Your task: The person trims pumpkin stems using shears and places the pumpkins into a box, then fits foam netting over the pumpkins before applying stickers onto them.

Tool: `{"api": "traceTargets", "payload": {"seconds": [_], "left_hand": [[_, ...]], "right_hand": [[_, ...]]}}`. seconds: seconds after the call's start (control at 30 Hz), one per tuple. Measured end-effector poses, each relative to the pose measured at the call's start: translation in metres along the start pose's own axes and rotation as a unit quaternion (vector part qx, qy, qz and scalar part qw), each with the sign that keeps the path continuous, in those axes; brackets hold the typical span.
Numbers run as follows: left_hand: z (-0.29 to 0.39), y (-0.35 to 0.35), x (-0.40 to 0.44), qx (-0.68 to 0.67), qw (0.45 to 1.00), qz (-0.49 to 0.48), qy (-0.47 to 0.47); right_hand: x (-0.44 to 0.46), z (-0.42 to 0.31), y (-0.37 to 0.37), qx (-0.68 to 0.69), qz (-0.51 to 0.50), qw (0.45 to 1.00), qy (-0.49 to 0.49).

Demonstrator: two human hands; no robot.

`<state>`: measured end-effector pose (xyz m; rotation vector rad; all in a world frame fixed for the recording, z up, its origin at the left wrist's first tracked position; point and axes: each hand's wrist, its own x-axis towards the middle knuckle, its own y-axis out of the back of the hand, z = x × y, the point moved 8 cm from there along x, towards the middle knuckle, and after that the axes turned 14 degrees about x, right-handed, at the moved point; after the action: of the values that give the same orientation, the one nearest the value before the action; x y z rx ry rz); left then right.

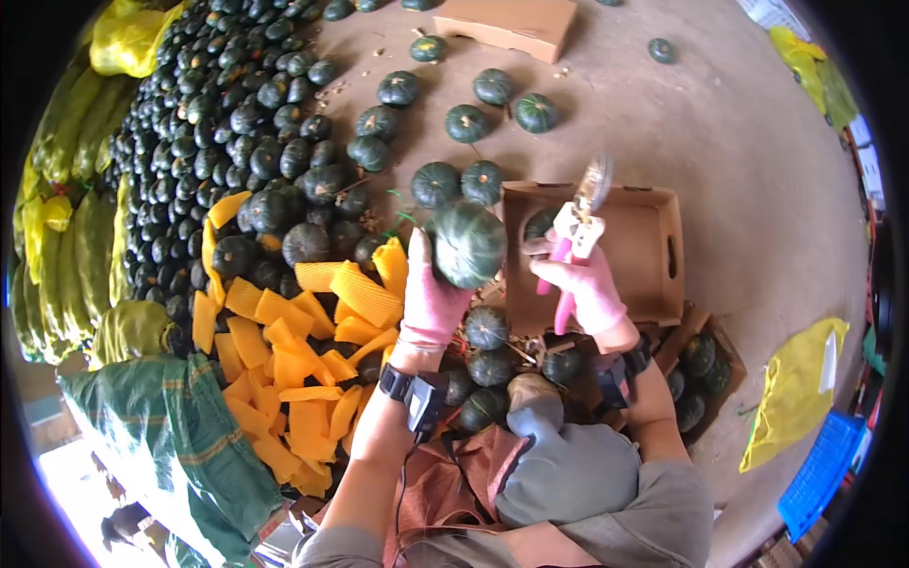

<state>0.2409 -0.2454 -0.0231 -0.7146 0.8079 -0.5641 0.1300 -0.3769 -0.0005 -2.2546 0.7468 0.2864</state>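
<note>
My left hand (pixel 436 301), in a pink glove, holds up a round dark green squash (pixel 468 243) with pale streaks. In my right hand (pixel 589 284), also in a pink glove, is a pair of pruning shears (pixel 585 225) with pink handles, its blades pointing up and away from me. An open cardboard box (pixel 639 256) lies beneath and behind the shears, with one dark squash (pixel 540 224) visible at its left side. The shears and the held squash are apart.
Orange foam net sleeves (pixel 308 426) are heaped at the left, before a large pile of squashes (pixel 237 104). More squashes (pixel 487 327) lie near my knees. A second box (pixel 511 24) stands at the back; a yellow net bag (pixel 795 393) and blue crate (pixel 822 473) are at the right.
</note>
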Motion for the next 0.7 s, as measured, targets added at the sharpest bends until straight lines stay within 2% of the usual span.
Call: {"api": "traceTargets", "payload": {"seconds": [0.03, 0.07, 0.1, 0.13, 0.17, 0.2, 0.27, 0.3, 0.33, 0.4, 0.43, 0.53, 0.6, 0.67, 0.7], "left_hand": [[-0.009, -0.003, -0.005, 0.081, 0.996, 0.016, -0.018], [-0.023, 0.010, 0.000, 0.110, 0.993, -0.010, -0.041], [-0.019, 0.003, -0.008, 0.277, 0.955, -0.001, -0.104], [-0.016, -0.006, -0.018, 0.435, 0.885, 0.009, -0.164], [-0.017, -0.014, -0.022, 0.472, 0.863, 0.006, -0.183], [-0.018, -0.025, -0.027, 0.507, 0.838, 0.003, -0.202], [-0.020, -0.046, -0.036, 0.503, 0.838, -0.053, -0.206], [-0.022, -0.048, -0.037, 0.534, 0.810, -0.064, -0.235], [-0.020, -0.051, -0.037, 0.594, 0.753, -0.093, -0.267], [-0.017, -0.050, -0.039, 0.686, 0.666, -0.106, -0.272], [-0.013, -0.047, -0.040, 0.683, 0.650, -0.076, -0.324], [-0.016, -0.015, -0.038, 0.699, 0.674, -0.044, -0.235], [-0.020, 0.009, -0.036, 0.689, 0.680, -0.034, -0.247], [-0.021, 0.024, -0.034, 0.695, 0.686, -0.018, -0.215], [-0.021, 0.022, -0.038, 0.750, 0.580, -0.046, -0.315]], "right_hand": [[-0.001, 0.002, -0.001, 0.006, -0.012, 1.000, -0.003], [-0.003, 0.007, -0.001, 0.008, -0.013, 1.000, -0.021], [-0.004, 0.008, -0.003, 0.008, -0.034, 0.999, -0.009], [-0.005, 0.008, -0.005, 0.022, -0.048, 0.998, 0.023], [-0.006, 0.007, -0.008, 0.037, -0.064, 0.996, 0.053], [-0.010, 0.005, -0.005, 0.037, -0.060, 0.997, 0.035], [-0.018, -0.002, 0.001, 0.039, -0.055, 0.998, -0.005], [-0.019, -0.006, 0.011, 0.044, -0.023, 0.998, 0.037], [-0.024, -0.017, 0.020, 0.025, 0.016, 0.999, 0.043], [-0.023, -0.040, 0.048, -0.012, 0.085, 0.990, 0.115], [-0.022, -0.051, 0.061, -0.034, 0.127, 0.982, 0.138], [-0.017, -0.061, 0.109, -0.111, 0.238, 0.952, 0.157], [-0.016, -0.051, 0.129, -0.063, 0.262, 0.954, 0.129], [-0.019, -0.042, 0.140, -0.064, 0.283, 0.952, 0.095], [-0.017, -0.043, 0.140, -0.080, 0.283, 0.950, 0.101]]}}
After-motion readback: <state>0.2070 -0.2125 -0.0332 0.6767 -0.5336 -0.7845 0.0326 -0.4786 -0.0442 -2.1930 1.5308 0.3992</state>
